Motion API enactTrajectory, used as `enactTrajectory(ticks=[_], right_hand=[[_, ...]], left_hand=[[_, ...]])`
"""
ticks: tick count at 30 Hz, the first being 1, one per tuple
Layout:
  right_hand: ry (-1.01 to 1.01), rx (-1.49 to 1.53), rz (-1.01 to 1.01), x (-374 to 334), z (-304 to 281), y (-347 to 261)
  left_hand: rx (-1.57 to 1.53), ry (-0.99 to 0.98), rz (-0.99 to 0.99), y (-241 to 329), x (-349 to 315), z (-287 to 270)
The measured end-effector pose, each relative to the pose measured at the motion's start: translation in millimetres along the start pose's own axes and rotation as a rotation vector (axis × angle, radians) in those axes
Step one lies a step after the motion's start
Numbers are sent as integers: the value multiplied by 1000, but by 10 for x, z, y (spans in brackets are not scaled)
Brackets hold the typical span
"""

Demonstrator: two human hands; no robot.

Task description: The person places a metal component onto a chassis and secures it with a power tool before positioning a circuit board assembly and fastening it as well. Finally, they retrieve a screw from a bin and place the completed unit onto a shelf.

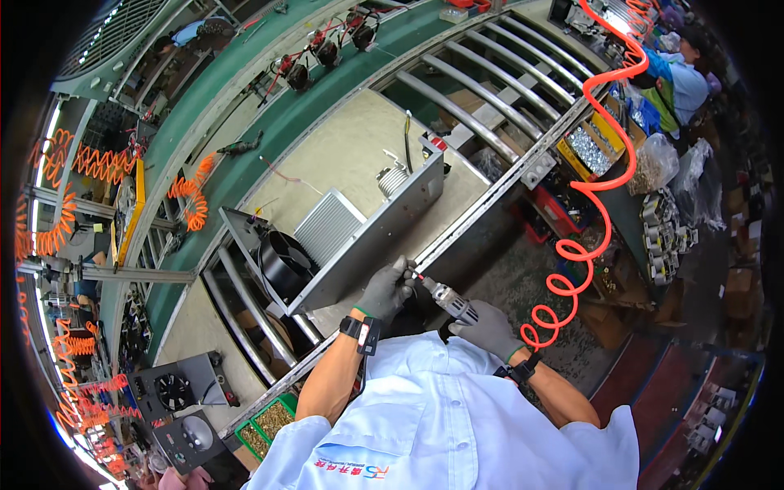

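My right hand (487,329), in a grey glove, is wrapped around a grey and silver power screwdriver (449,301). Its bit points up and left, toward the fingertips of my left hand (386,291). That hand is gloved too, its fingers pinched at the bit's tip; whatever small thing they hold is too small to make out. Just beyond my left hand, a large grey metal panel (377,237) stands on edge on the work board. Behind it are a black fan (287,260), a finned heat sink (328,226) and a smaller ribbed metal part (393,179).
Metal rollers (469,114) run beyond the pale board (359,131). An orange coiled hose (602,188) hangs at the right. A yellow bin (590,151) holds small metal parts. Green trays (265,426) of screws sit at lower left. Another person (682,86) is at far right.
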State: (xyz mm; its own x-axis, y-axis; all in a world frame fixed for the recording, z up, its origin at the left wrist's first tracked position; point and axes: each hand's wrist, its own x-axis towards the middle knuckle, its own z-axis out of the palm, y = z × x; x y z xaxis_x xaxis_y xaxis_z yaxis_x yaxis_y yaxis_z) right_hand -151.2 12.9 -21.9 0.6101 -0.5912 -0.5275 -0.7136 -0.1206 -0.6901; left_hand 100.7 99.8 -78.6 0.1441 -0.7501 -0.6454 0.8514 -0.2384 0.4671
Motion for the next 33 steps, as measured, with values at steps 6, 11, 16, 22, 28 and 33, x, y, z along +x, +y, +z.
enactTrajectory(ticks=[6, 11, 16, 22, 28, 33], right_hand=[[-33, -39, -32, -31, -24, 176], [-66, -12, -103, -41, -103, 243], [-251, 133, -58, 56, -117, 257], [-141, 78, 15, 590, 427, 232], [-71, 26, 95, 1216, 875, 222], [-57, 6, 111, 1394, 1041, 205]], left_hand=[[-23, -13, -13, -119, -77, 63], [284, 31, 37, -64, -164, 124], [463, -10, -8, 13, -175, 54], [854, 244, -222, 89, -302, 122], [1335, 243, 371, 1122, -568, 141], [1686, 485, 506, 2122, 12, -225]])
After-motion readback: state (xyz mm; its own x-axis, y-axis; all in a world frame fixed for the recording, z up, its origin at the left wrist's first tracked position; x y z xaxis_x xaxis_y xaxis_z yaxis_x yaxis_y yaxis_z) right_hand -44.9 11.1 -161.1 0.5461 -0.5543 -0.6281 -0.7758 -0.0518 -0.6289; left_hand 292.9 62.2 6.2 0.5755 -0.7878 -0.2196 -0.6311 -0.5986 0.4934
